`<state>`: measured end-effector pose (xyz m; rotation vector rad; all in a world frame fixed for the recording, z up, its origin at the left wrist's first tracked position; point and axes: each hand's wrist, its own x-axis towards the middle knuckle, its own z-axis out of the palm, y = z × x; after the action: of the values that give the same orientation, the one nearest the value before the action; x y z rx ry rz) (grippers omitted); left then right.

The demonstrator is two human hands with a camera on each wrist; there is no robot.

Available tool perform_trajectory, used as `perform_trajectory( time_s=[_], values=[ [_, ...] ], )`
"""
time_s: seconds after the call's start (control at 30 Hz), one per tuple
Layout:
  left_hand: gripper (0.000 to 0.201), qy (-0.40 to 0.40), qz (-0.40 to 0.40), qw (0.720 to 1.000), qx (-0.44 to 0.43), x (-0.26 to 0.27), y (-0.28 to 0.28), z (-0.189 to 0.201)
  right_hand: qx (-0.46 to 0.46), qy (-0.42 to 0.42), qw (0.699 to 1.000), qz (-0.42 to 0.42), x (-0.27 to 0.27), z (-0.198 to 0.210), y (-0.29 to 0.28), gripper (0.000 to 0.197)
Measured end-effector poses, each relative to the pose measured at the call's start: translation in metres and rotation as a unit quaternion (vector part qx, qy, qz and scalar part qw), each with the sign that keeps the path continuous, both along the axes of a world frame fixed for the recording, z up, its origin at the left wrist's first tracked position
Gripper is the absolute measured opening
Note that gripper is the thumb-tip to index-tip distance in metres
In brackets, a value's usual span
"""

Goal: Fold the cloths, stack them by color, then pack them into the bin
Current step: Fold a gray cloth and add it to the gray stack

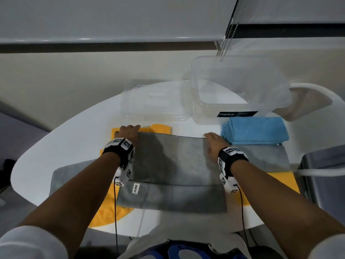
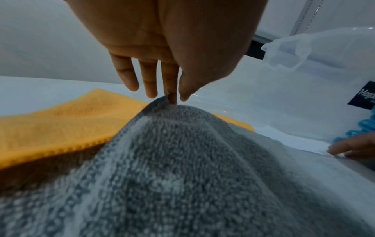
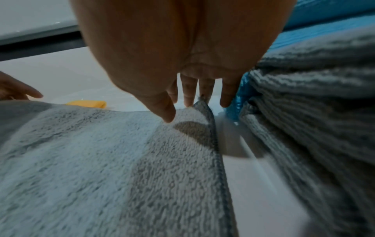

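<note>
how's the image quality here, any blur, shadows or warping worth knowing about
Head view: dim, wide-angle bending of the table edge, arm shadow across the grey cloth, and the clear bin is hard to read. Left wrist view: the cloth in the foreground is smeared; the left hand is sharper. Right wrist view: the foreground is soft, with a small thumb shadow under the right hand.

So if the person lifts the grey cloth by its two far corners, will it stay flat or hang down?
Probably sag: the grey cloth already drapes in soft curves between left hand and right hand. Its fluffy pile looks grippy, so slipping seems unlikely.
</note>
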<state>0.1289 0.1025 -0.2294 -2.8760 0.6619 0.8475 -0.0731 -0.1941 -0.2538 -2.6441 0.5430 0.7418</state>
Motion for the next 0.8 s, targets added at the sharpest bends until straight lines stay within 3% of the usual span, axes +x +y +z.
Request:
perform_trajectory(
  time_s=[0.13,0.23,0.33,0.47,0.67,0.8],
  values=[
    [0.04,-0.011,0.025,0.999,-0.043,-0.001,0.0,-0.003,-0.012,-0.012,0.999,-0.03,0.008,0.004,-0.004,0.054],
    [0.027,-0.009,0.031,0.988,-0.152,-0.002,0.009,-0.006,-0.009,-0.062,0.998,-0.026,0.005,0.01,-0.005,0.029],
    [0.014,-0.03,0.01,0.973,-0.229,-0.009,0.024,0.001,0.003,-0.096,0.995,-0.021,-0.008,0.019,0.0,0.017],
    [0.016,-0.027,-0.048,0.957,-0.285,-0.033,0.046,0.009,0.026,-0.083,0.996,-0.001,-0.034,0.03,0.009,0.012],
    [0.017,-0.055,-0.094,0.956,-0.272,-0.066,0.079,0.009,0.02,-0.061,0.998,0.027,-0.071,0.03,0.021,0.008],
    [0.036,-0.061,-0.102,0.959,-0.257,-0.075,0.095,0.002,0.015,-0.055,0.998,0.035,-0.083,0.029,0.03,0.011]
  ],
)
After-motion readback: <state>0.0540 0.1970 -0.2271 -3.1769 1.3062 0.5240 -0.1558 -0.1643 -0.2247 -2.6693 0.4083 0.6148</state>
